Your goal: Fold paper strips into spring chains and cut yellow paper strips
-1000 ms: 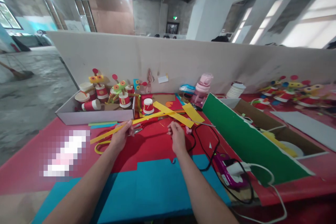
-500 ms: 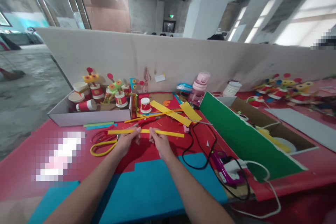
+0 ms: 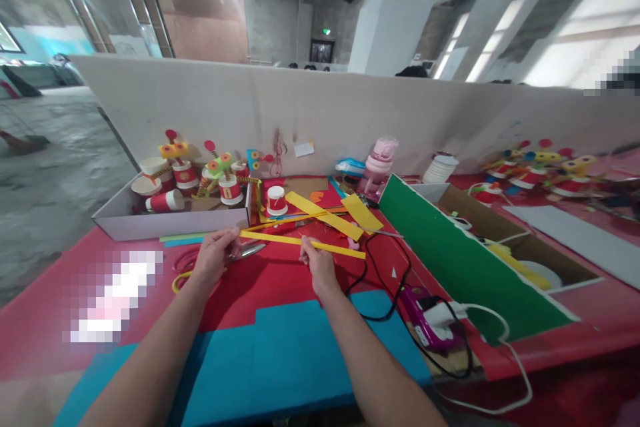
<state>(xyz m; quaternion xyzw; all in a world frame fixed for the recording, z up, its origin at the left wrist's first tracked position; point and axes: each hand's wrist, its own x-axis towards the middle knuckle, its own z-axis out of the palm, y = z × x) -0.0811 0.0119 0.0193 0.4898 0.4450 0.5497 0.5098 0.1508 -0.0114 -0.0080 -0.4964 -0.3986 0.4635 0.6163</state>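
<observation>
A narrow yellow paper strip [image 3: 280, 239] is stretched between my two hands above the red table covering. My left hand [image 3: 216, 255] pinches its left end. My right hand [image 3: 317, 263] grips it right of the middle, and the free end sticks out past the fingers. Scissors with yellow handles [image 3: 181, 280] lie under and beside my left hand, partly hidden by it; their blades show to its right. Beyond the strip are wider yellow paper strips [image 3: 325, 215] and a red-and-white paper cup [image 3: 277, 201] standing upside down.
At the back left, a white box [image 3: 173, 225] holds paper-cup figures. A green-sided box [image 3: 465, 267] stands on the right, near a purple power strip [image 3: 435, 327] with cables. Blue sheets [image 3: 280, 360] cover the front edge. A pink bottle [image 3: 381, 163] stands by the white partition [image 3: 225, 100].
My left hand has moved left to the end of the yellow strip. My right hand has shifted slightly right, and the strip now slants down to the right.
</observation>
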